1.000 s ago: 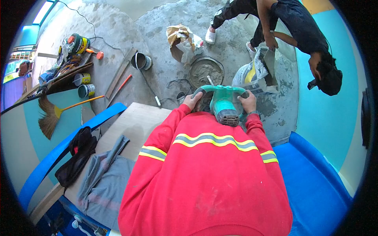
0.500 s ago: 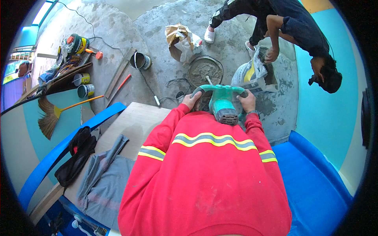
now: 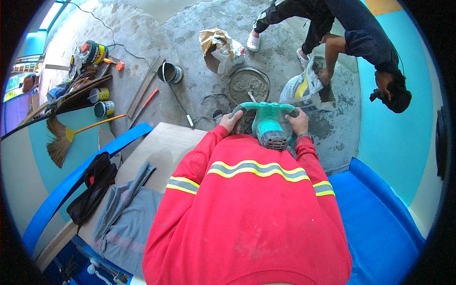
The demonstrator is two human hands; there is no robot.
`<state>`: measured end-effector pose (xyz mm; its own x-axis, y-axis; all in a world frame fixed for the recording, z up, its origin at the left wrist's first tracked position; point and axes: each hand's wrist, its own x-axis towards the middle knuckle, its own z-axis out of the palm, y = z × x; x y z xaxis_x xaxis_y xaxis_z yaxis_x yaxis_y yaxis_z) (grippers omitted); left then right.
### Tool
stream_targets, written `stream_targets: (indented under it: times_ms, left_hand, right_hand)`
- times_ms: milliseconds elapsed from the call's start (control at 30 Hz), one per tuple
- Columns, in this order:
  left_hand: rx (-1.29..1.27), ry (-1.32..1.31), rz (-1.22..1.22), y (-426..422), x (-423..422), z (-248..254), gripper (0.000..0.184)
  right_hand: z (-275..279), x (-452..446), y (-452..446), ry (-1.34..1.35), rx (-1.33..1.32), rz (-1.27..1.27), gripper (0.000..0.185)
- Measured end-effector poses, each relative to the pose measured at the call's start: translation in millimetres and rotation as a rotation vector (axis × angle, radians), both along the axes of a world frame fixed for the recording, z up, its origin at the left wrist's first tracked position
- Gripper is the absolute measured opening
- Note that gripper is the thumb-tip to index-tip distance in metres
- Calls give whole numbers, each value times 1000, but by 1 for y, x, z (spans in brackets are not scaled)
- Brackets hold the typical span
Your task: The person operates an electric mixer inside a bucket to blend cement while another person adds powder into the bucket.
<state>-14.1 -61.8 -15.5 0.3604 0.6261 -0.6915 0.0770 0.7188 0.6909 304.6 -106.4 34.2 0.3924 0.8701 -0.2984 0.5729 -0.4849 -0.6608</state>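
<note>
Both my hands grip a green handheld mixer [image 3: 268,121] by its two side handles. My left hand [image 3: 230,122] is wrapped round the left handle, and my right hand [image 3: 299,122] round the right one. The mixer's shaft [image 3: 251,96] leads into a round bucket of grey wet mortar [image 3: 248,83] on the floor beyond. The shaft's lower end is hidden in the mix. Right of the bucket stands an open white and yellow sack [image 3: 304,88]. A co-worker [image 3: 363,40] bends over it with a hand at its mouth.
An open paper bag [image 3: 216,50] stands behind the bucket. Left of it are a dark pail [image 3: 169,73], a wooden plank [image 3: 146,85], a red bar [image 3: 145,107] and a power cable [image 3: 178,99]. A broom [image 3: 61,135] leans at far left. A grey cloth [image 3: 128,209] lies on a board beside me.
The co-worker's hand has reached further into the sack's mouth, and the arm has shifted. My hands and the mixer stay almost in place; the mortar's surface looks slightly different.
</note>
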Motion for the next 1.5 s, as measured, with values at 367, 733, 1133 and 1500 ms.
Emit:
stream_targets:
  times_ms: [367, 733, 1133, 1500]
  left_hand:
    - [-6, -5, -15, 1, -2, 1, 58]
    - [-7, -20, -5, 2, 0, 11, 59]
    - [-2, -3, -12, -1, -1, 5, 60]
    - [-11, -34, 9, -1, 0, 8, 58]
  right_hand:
    - [1, -1, 1, 10, -17, -4, 33]
    - [-6, 2, 1, -43, -10, 20, 35]
    - [-2, 1, 0, 3, 9, 15, 32]
    - [0, 1, 2, 12, -4, 13, 34]
